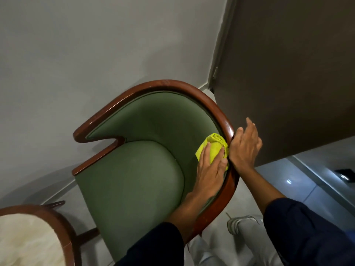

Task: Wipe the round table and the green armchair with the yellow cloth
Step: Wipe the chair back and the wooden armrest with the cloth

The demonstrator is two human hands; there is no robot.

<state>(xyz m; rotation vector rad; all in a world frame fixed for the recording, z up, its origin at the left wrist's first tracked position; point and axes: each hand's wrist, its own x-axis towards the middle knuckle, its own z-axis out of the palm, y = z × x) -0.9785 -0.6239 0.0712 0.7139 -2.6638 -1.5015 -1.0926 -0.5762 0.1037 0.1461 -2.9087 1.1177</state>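
Note:
The green armchair point(134, 179), edged with a glossy brown wooden rim point(107, 110), fills the middle of the view from above. A folded yellow cloth point(213, 148) lies against the inside of its right-hand padded wall, just under the rim. My left hand point(209, 173) is pressed flat on the cloth with the fingers spread over it. My right hand point(245, 144) rests against the outer side of the rim beside the cloth, fingers apart, holding nothing. Part of the round table point(57, 217), with a pale top inside a brown wooden rim, shows at the bottom left.
A grey wall stands behind the chair. A brown panel or door point(288, 73) rises close on the right. Shiny grey floor tiles point(299, 187) lie to the right, with a small dark object point(345, 174) on them. My pale shoe point(238, 224) stands by the chair.

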